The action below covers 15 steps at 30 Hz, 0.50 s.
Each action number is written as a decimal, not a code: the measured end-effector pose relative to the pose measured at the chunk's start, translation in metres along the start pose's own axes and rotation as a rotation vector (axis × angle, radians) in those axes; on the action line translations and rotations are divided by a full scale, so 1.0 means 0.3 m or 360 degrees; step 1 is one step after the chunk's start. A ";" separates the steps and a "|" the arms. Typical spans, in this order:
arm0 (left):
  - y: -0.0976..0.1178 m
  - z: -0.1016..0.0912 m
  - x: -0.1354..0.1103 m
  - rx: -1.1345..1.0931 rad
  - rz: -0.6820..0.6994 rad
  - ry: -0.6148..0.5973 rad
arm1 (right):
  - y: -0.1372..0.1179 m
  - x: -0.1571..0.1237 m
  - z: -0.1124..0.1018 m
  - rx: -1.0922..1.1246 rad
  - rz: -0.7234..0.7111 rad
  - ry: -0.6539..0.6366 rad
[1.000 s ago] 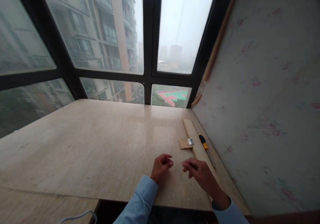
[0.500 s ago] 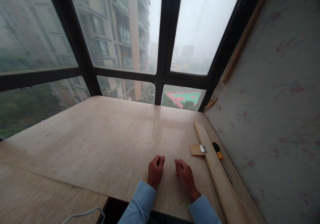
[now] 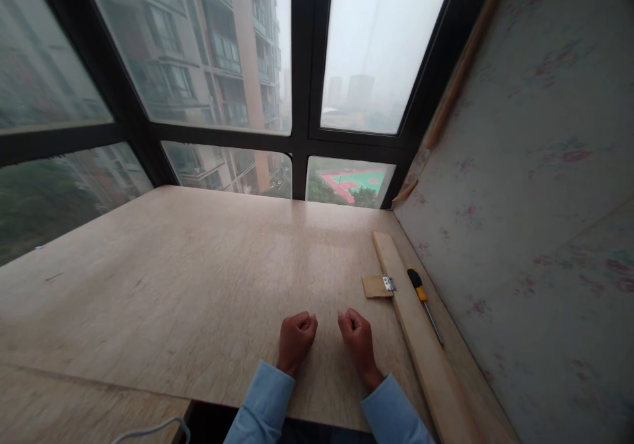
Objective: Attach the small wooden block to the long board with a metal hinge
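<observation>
My left hand (image 3: 296,338) and my right hand (image 3: 356,338) rest side by side on the plywood tabletop (image 3: 198,279), both curled into fists with nothing in them. To their right a long wooden strip (image 3: 421,338) lies along the wall. A small wooden block (image 3: 375,286) is joined to the strip by a small metal hinge (image 3: 389,283). A screwdriver (image 3: 423,303) with a yellow and black handle lies between the strip and the wall.
A papered wall panel (image 3: 535,199) stands close on the right. Large windows with dark frames (image 3: 300,67) close off the far side of the table. A white cable (image 3: 148,429) loops at the near left edge.
Both hands drew back toward me and closed from loosely curled fingers into fists. The view shifted slightly.
</observation>
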<state>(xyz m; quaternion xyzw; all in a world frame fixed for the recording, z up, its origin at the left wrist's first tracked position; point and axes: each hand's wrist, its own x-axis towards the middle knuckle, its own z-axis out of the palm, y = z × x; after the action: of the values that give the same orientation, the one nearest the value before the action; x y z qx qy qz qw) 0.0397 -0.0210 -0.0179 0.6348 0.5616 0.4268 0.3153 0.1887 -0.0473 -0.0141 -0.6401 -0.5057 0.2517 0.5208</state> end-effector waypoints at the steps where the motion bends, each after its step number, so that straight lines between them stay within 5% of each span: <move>1: 0.001 0.000 0.001 -0.0008 -0.0016 -0.0004 | -0.001 0.000 0.000 0.0004 0.0003 -0.0007; 15: 0.031 -0.022 0.000 -0.0218 -0.0191 -0.0043 | -0.016 0.005 -0.013 0.0128 0.0089 -0.0134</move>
<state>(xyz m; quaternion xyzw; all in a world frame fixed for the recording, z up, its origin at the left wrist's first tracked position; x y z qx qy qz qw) 0.0380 -0.0231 -0.0067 0.5827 0.5638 0.4360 0.3904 0.1908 -0.0479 -0.0082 -0.6213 -0.4986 0.3130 0.5171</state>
